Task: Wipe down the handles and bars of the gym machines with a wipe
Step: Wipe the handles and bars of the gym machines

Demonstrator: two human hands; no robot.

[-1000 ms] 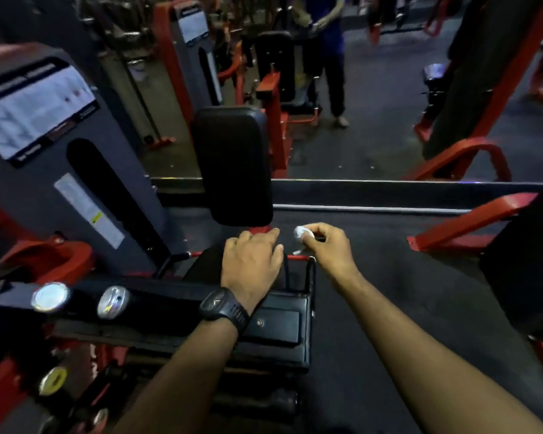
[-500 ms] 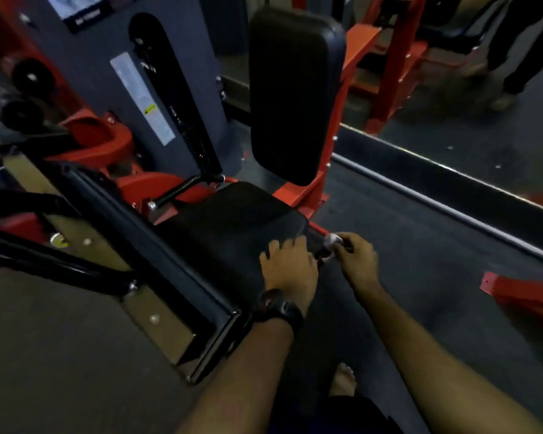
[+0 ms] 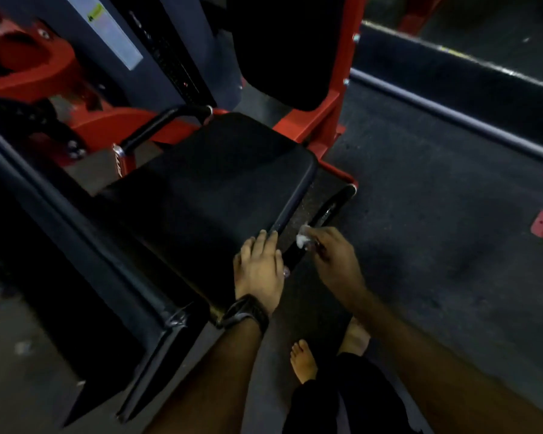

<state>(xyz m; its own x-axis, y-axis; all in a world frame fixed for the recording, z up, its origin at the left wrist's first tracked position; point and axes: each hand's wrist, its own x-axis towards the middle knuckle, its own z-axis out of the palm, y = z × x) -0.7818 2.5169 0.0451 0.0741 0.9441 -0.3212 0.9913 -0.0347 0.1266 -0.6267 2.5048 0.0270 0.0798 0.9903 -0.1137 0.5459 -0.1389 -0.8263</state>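
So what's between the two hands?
Head view: a black handle bar runs between the left hand, resting on the seat, and the right hand pinching the wipe.

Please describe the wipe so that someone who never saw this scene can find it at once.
Start at the black seat pad of the red-framed machine. A black handle runs along its right edge. The wipe is pressed on that handle's near part: the only small white wad there.

Matt black padded seat (image 3: 220,183); glossy red-painted metal frame (image 3: 314,120); speckled rubber floor (image 3: 436,214).
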